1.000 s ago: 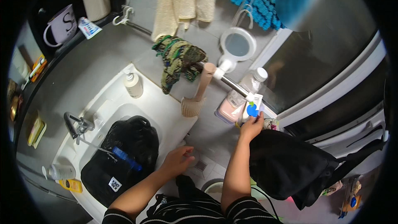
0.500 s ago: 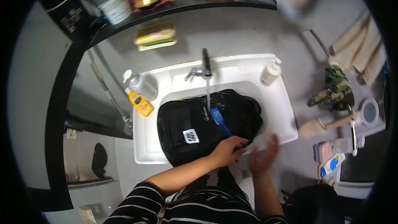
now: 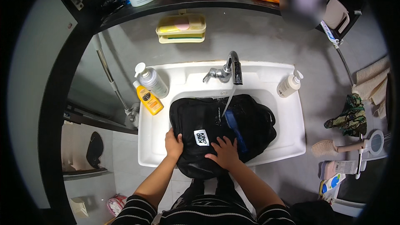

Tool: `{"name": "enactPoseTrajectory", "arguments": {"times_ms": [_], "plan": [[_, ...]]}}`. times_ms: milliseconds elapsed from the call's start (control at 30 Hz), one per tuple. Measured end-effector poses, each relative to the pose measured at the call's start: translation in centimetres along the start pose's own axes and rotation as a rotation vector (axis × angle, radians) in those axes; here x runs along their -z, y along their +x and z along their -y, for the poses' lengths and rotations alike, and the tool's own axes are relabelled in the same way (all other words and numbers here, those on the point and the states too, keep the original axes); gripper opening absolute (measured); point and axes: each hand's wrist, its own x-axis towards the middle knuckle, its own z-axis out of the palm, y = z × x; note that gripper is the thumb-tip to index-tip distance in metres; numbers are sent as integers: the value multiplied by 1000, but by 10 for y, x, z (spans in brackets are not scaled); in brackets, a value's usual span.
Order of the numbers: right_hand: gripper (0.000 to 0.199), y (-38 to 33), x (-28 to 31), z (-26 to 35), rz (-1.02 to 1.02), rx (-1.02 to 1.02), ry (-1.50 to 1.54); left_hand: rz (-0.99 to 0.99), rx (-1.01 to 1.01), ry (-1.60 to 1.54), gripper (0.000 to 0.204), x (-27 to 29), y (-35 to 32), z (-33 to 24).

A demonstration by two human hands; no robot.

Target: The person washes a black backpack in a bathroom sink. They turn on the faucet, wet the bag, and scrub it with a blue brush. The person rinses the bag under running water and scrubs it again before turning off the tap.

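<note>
Grey wall (image 3: pixel 258 37); wht basin (image 3: pixel 291 143). Blk bag (image 3: pixel 189 114) in basin, near edge overhanging, underside hidden. R hand (image 3: pixel 226 153) flat atop, fingers spread; L hand (image 3: pixel 174 145) at bag's L edge, grip can't tell. Blue item (image 3: pixel 236 131) on bag, outline unclear. Tap (image 3: pixel 236 70) running. Shelf (image 3: pixel 216 2) cut off above, partly blurred.

Shows mostly matt cloth on the bag (image 3: pixel 189 118), shiny metal on the faucet (image 3: pixel 230 68), smooth gloss on the sink (image 3: pixel 287 146), plastic on the yellow bottle (image 3: pixel 149 101), rough cloth on the towel (image 3: pixel 372 79).
</note>
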Motion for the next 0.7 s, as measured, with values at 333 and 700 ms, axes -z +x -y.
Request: {"name": "enactPoseTrajectory", "arguments": {"times_ms": [333, 700], "plan": [[51, 50, 42, -40, -279, -230, 248, 109, 99, -83, 66, 12, 28, 4], [41, 51, 13, -57, -20, -383, -137, 875, -305, 580, 88, -25, 13, -93]]}}
